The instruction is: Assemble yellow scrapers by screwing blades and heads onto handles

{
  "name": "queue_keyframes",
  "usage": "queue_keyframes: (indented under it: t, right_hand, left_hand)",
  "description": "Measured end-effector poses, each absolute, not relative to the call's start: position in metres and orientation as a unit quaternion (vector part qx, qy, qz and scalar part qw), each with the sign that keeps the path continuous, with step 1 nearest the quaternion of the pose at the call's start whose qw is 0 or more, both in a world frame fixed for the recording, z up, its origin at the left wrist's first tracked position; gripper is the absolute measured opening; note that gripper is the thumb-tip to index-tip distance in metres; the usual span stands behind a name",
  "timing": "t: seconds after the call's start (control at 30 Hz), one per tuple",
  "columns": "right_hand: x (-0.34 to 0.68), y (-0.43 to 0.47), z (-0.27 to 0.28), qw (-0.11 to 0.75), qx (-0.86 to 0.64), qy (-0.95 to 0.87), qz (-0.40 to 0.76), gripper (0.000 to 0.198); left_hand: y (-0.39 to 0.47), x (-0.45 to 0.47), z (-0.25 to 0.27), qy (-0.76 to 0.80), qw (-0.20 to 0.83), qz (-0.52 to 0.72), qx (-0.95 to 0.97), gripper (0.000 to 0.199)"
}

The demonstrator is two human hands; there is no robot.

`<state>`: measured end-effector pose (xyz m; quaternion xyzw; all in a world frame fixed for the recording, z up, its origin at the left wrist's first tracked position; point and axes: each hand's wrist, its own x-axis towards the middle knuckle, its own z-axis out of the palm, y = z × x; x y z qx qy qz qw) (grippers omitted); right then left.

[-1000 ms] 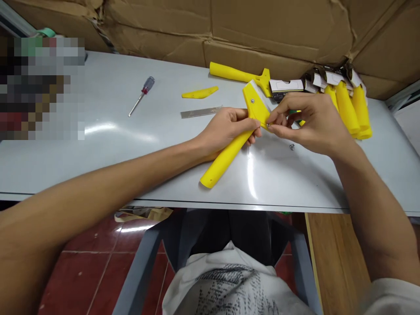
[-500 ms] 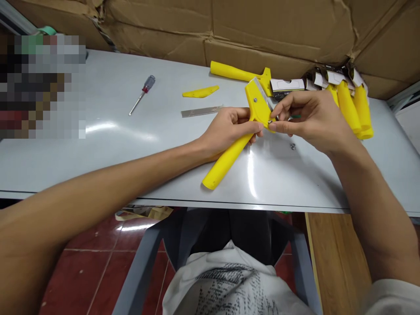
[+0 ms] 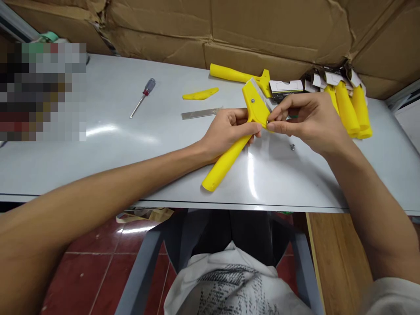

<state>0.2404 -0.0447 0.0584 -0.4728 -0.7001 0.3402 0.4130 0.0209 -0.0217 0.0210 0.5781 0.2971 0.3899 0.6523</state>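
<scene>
the left hand (image 3: 226, 131) is wrapped around the neck of a yellow scraper (image 3: 236, 142), fingers clenched on it just below the wide head, so the tool is held over the grey table (image 3: 98, 144) with its long axis running diagonally: the handle end points down and toward the person's left, resting at or just above the tabletop near the front edge, and the head rises up and away to the right. the right hand (image 3: 308, 122) meets that head from the right side, thumb and forefinger pinched together at its lower corner on something small, too small to tell, likely a screw. so the head lies directly at the right fingertips, while the left hand steadies the shaft beside them, the two hands nearly touching. a loose screw (image 3: 292, 147) sits on the table just below the right hand. farther back lie a metal blade (image 3: 200, 113), a yellow cover plate (image 3: 201, 93), a screwdriver (image 3: 142, 97), another scraper (image 3: 239, 76), and a row of packaged scrapers (image 3: 348, 107) against the cardboard (image 3: 262, 26).
</scene>
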Motion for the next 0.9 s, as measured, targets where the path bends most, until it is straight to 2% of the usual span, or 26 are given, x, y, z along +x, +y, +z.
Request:
queue_keyframes:
  t: [0.23, 0.43, 0.6, 0.73, 0.9]
  right_hand:
    - [0.242, -0.045, 0.058, 0.416, -0.473, -0.691, 0.353, 0.029]
    - [0.242, -0.045, 0.059, 0.432, -0.471, -0.642, 0.423, 0.057]
    - [0.233, -0.050, 0.056, 0.471, -0.459, -0.647, 0.385, 0.062]
    - [0.228, -0.053, 0.052, 0.498, -0.465, -0.639, 0.359, 0.071]
    - [0.225, -0.053, 0.051, 0.474, -0.431, -0.659, 0.394, 0.059]
  left_hand:
    - [-0.019, 0.021, 0.015, 0.275, 0.638, 0.392, 0.603, 0.024]
    - [-0.012, 0.011, 0.023, 0.235, 0.562, 0.388, 0.691, 0.028]
    - [-0.004, 0.005, 0.033, 0.205, 0.508, 0.398, 0.736, 0.035]
    - [-0.002, 0.005, 0.031, 0.206, 0.496, 0.402, 0.742, 0.034]
    - [0.000, -0.002, 0.044, 0.189, 0.477, 0.365, 0.777, 0.036]
